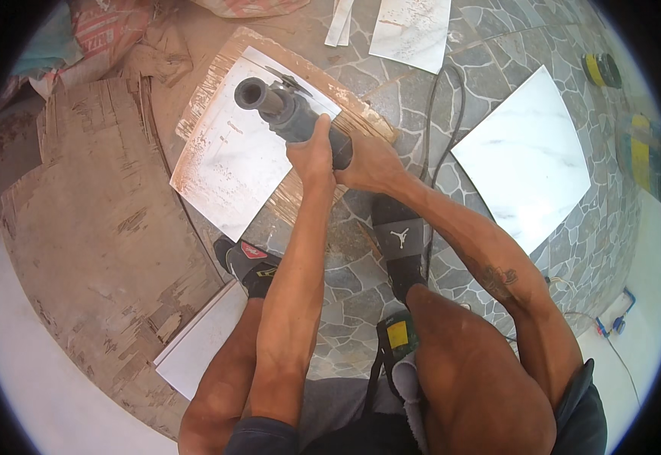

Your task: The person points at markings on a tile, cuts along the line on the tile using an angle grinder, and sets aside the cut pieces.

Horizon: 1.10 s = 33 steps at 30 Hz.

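I hold a dark grey angle grinder [281, 108] with both hands over a white marbled tile [232, 163]. My left hand [311, 152] grips the tool's body from the front. My right hand [368, 163] wraps the rear of the body, where the black cable [440, 144] leaves. The grinder's disc sits at the tile's far edge. The tile lies on a worn wooden board [349, 110] on the stone-pattern floor. My two feet in dark slippers [402, 239] stand just behind the tile.
A second white tile [527, 155] lies to the right, another tile [410, 30] at the top. A large battered plywood sheet [95, 235] covers the left. A white tile piece [197, 345] lies near my left foot. Sacks [110, 34] at top left.
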Motion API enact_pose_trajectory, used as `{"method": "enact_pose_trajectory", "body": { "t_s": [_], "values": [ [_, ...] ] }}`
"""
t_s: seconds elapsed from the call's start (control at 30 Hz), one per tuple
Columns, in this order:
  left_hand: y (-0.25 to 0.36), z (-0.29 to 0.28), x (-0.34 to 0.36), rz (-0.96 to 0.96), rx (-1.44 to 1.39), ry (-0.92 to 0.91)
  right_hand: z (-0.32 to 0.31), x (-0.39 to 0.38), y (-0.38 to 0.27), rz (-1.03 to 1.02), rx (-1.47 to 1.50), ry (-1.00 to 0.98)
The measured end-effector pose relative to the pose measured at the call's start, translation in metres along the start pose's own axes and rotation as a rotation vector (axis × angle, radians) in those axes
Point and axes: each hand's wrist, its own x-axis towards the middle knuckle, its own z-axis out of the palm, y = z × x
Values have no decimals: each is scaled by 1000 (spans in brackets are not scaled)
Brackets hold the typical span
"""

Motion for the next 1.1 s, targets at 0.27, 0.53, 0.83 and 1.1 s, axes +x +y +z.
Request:
{"method": "enact_pose_trajectory", "body": {
  "t_s": [0.27,0.53,0.83,1.1],
  "values": [
    [0,3,-9,-31,-4,14,-5,-6,0,55,-2,-52],
    [-1,1,-15,-11,-31,-21,-8,-12,0,40,12,-41],
    [-11,0,-17,48,-61,-37,-9,-18,3,58,14,-55],
    [-17,1,-21,57,-103,-60,-10,-22,6,52,10,-52]
  ]
}}
